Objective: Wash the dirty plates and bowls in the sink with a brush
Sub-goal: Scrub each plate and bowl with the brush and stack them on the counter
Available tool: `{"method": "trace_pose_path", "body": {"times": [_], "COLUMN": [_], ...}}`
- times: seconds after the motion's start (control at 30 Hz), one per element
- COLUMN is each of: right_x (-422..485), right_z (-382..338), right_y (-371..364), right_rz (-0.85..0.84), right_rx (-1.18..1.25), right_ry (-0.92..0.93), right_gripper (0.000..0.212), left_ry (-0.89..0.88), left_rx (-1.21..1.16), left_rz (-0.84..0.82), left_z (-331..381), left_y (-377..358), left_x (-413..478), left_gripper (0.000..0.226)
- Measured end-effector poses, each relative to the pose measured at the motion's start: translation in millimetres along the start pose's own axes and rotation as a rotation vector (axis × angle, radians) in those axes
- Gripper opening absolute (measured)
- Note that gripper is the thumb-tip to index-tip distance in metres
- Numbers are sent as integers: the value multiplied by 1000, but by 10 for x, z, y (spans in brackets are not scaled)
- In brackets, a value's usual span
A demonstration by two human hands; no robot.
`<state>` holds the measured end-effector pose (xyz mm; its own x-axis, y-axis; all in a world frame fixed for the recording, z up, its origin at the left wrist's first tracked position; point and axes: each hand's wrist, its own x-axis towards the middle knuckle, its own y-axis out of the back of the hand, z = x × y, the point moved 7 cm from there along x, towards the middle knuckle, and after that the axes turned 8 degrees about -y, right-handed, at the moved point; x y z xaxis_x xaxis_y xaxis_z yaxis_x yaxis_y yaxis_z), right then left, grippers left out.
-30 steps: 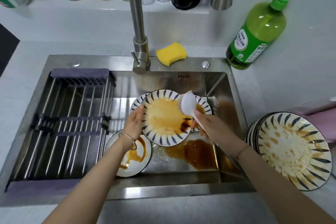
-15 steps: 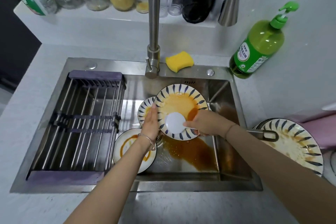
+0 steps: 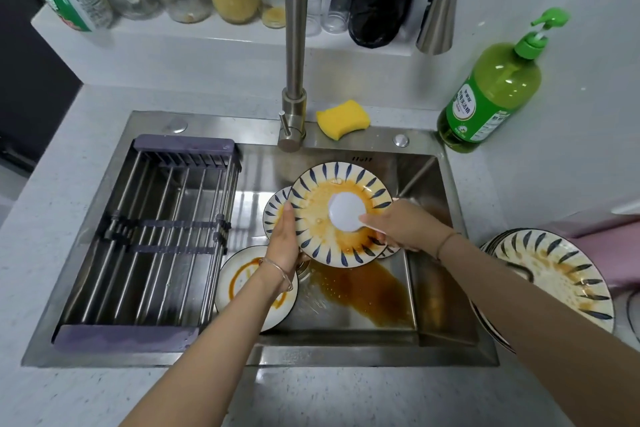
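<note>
CHANGE: white round-headed plastic brush (image 3: 347, 211) has moved from the 2 o'clock rim to the centre of the tilted blue-petalled, sauce-stained ceramic plate (image 3: 311, 218), so scrubbing looks just begun | LEFT: left hand (image 3: 282, 246) grips the plate rim at 8 o'clock | RIGHT: right hand (image 3: 405, 225) is wrapped round the brush handle at 4 o'clock | WHERE: plate held over the stainless steel sink (image 3: 346, 354); stack of dirty plates (image 3: 554, 274) waits at the sink's 3 o'clock

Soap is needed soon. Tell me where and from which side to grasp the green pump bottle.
Take the green pump bottle round its narrow neck under the pump head, probably coming from the sink side. It stands on its base beside the far right corner, its body looks broad for one hand, and the nozzle points away to the right.
</note>
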<state>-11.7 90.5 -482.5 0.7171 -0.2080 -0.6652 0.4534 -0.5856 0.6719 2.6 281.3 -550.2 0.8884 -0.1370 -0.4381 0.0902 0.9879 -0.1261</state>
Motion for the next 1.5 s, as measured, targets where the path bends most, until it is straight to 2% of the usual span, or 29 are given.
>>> {"method": "trace_pose_path", "body": {"times": [0.07, 0.13, 0.2, 0.23, 0.33, 0.47, 0.53, 0.57, 0.67, 0.7, 0.83, 0.93, 1.0, 1.07, 1.2, 1.27, 1.37, 1.4, 1.5], "right_x": [-94, -174, -135, -79, 4, -104, -160, -143, -81, -76, -151, -152, -132, -123, -157, -107, -41, -48, -119], "right_z": [80, 18, -112, -146, -116, -12, -128, -193, -173, -132, -40, -240, -280, -200, -136, -214, -219, -215, -259], "right_y": [-75, -237, -284, -238, -21, -124, -247, -237, -3, 37, -138, -218, -92, 10, -218, -261, -107, -77, -205], "right_rz": [-82, -144, -97, -49, 72, -93, -124, -80, 61, 68, -130, -75, 12, 26, -143, -121, 27, 33, -85], "right_rx": [-117, -223, -246, -233, -209, -343, -393, -391, -203, -210, -360, -393, -288, -235, -348, -248, -10, 43, 108], "right_ry": [-28, 29, 88, 82, 74, 41, 104, 140, 75, 61, 26, 127, 90, 29, 39, 65, 20, 9, -40], "right_gripper": [50, 52, 53, 54, 52, 50, 45, 43, 50, 51, 49, 42, 45, 45, 46, 48, 46, 46, 50], "left_ry": [28, 35, 38, 59, 97, 93, 76, 78, 101, 101, 79, 65, 92, 107, 81, 93, 148, 159, 164], "left_rx": [-26, -29, -3, 3, -65, -65, -29, -25, -65, -74, -19, 38, 19, -24, 6, 28, -53, -77, -92], "left_rz": [26, 33, 3, -26, -46, -35, -46, -50, -82, -78, -73, -90, -108, -102, -95, -107, -173, -180, -166], "left_z": [-39, -46, -70, -114, -153, -177, -163, -155, -175, -176, -163, -134, -146, -159, -109, -115, -185, -197, -199], "left_y": [33, 12, -59, -97, -134, -100, -115, -123, -124, -106, -68, -123, -153, -128, -116, -132, -187, -201, -217], "left_x": [20, -1, -15, -23, -37, -1, 6, 0, -6, -2, -9, -42, -61, -74, -73, -95, -120, -129, -137], "left_gripper": [46, 60, 77, 78, 60, 61, 62, 62, 54, 54, 61, 65, 60, 55, 51, 55, 65, 66, 65]}}
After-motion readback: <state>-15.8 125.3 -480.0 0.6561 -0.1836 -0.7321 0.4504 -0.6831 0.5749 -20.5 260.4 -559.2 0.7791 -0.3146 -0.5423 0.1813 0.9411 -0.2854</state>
